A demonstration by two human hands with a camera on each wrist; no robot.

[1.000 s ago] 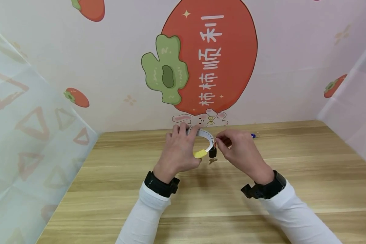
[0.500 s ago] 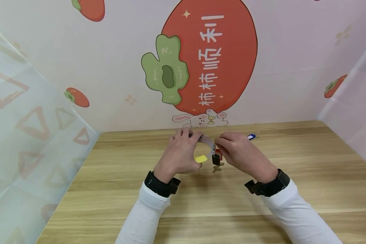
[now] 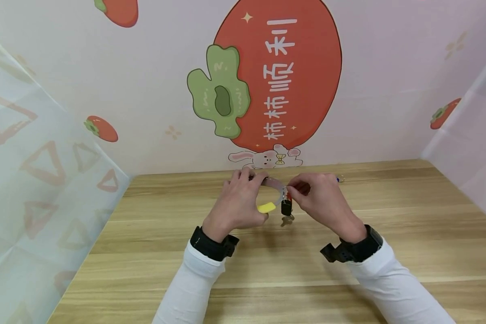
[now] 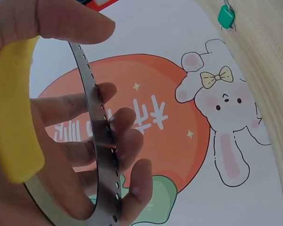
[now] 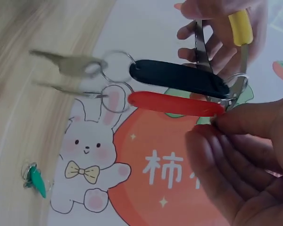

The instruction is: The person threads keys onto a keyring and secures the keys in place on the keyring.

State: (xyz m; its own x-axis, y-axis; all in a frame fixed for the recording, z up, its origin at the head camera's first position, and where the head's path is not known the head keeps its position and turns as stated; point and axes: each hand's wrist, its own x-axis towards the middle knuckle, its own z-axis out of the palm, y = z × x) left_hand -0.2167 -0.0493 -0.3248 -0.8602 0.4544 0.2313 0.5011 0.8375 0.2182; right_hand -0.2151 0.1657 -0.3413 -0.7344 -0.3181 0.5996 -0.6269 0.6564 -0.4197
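My left hand (image 3: 239,198) grips a round metal key-holder ring (image 3: 276,185), a flat band with a row of small holes and a yellow grip (image 3: 266,208). In the left wrist view, the fingers (image 4: 127,148) curl past the perforated band (image 4: 103,129). A black key tag (image 5: 179,77) hangs at the band by a small split ring (image 5: 239,87). Thumb and fingertips of my right hand (image 3: 320,195) pinch the end of a red key tag (image 5: 174,104) close beside the band. A key (image 5: 75,65) dangles from each tag, slightly blurred.
A green key tag (image 5: 36,180) lies on the wooden table (image 3: 166,252). Behind the right hand, part of a blue tag (image 3: 340,179) shows. A white wall sheet (image 3: 154,90) with persimmon and rabbit prints stands right behind the work.
The metal ring has tilted so that its face shows differently. The tags and keys at its right side have swung and hang slightly lower. Both hands keep their holds, the right shifting slightly.
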